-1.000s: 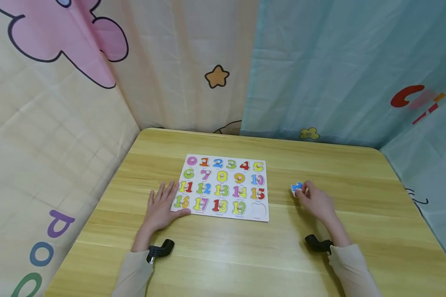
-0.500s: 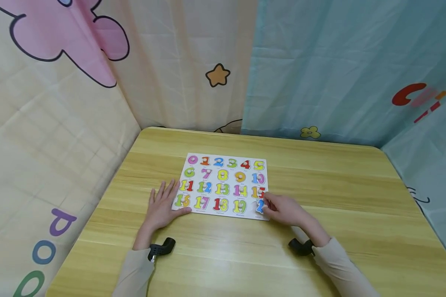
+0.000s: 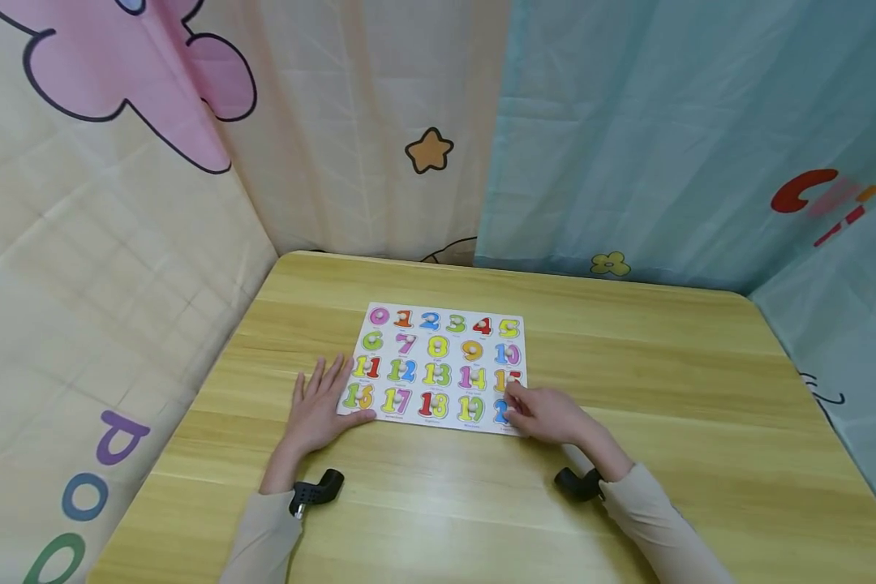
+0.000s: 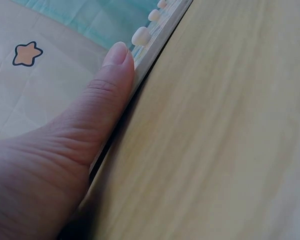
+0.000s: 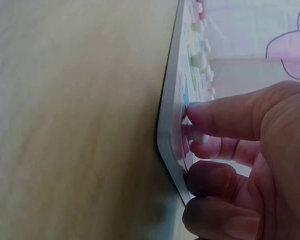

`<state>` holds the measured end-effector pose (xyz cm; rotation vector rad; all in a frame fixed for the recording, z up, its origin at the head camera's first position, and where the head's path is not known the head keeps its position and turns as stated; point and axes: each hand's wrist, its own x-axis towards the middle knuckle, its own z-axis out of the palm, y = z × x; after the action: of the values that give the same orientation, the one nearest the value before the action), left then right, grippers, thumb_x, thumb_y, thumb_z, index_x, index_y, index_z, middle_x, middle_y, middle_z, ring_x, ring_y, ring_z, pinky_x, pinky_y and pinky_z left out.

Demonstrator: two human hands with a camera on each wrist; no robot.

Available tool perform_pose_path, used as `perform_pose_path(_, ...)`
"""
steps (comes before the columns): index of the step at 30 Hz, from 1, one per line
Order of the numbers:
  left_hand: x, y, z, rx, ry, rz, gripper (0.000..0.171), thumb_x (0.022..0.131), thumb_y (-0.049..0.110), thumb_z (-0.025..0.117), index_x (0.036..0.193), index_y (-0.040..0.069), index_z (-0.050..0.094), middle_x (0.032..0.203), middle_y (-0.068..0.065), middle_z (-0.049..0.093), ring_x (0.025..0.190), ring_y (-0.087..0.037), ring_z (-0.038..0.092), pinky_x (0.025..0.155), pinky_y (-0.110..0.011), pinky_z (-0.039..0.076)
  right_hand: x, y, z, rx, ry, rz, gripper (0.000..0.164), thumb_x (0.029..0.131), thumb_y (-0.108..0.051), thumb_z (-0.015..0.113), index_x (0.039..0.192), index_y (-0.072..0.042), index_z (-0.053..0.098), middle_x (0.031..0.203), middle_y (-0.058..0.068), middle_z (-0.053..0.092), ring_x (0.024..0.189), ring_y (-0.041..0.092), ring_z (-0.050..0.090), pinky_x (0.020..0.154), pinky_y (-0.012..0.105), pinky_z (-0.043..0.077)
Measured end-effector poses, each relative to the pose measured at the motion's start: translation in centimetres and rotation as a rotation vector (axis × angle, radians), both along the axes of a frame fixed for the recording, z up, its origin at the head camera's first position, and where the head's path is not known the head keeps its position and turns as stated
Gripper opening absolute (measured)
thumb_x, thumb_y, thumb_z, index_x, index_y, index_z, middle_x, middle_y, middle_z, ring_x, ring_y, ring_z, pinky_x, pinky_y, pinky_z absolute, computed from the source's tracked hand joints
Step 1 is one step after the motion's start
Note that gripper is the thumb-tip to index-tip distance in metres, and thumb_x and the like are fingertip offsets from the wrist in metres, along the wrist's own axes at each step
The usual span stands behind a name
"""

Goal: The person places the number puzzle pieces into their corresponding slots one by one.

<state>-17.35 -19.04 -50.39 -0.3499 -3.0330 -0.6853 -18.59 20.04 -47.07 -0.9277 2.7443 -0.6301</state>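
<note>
A white number puzzle board (image 3: pixel 416 324) lies on the table, with knobbed number pieces set in rows. My left hand (image 3: pixel 319 414) rests flat at its lower left corner, fingers spread. In the left wrist view the thumb (image 4: pixel 107 85) lies along the board's front edge. At the lower right corner my right hand (image 3: pixel 551 414) holds the blue-and-pink number 20 puzzle piece (image 3: pixel 501 411), which sits at its slot and is partly covered by the fingers. Its white knob (image 5: pixel 199 135) shows between thumb and index finger in the right wrist view.
The wooden table (image 3: pixel 672 381) extends around the board on every side. Printed curtains (image 3: pixel 380 162) hang behind its far edge and at both sides. A black wrist camera mount (image 3: pixel 317 489) sits on the left wrist, another mount (image 3: pixel 578 484) on the right.
My right hand has carried the number 20 puzzle piece leftward from the table onto the board's lower right corner, shifting slightly further left lately. The left hand has stayed in place.
</note>
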Motion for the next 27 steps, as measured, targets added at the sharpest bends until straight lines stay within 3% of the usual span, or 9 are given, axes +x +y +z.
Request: perform_pose_path(27,-0.32,0.15,-0.08,0.006,0.009,-0.010,0.104,0.078,0.068,0.061,0.152,0.009,0.018,0.157,-0.013,0.012,0.142,-0.037,-0.002,0.108,-0.055,-0.009,0.86,0.27,-0.88,-0.011,0.026,-0.095,0.017,0.093,-0.027,0.061,0.093,-0.016,0.049,0.061,-0.009,0.039,0.050,0.004,0.035,0.047,0.021,0.027)
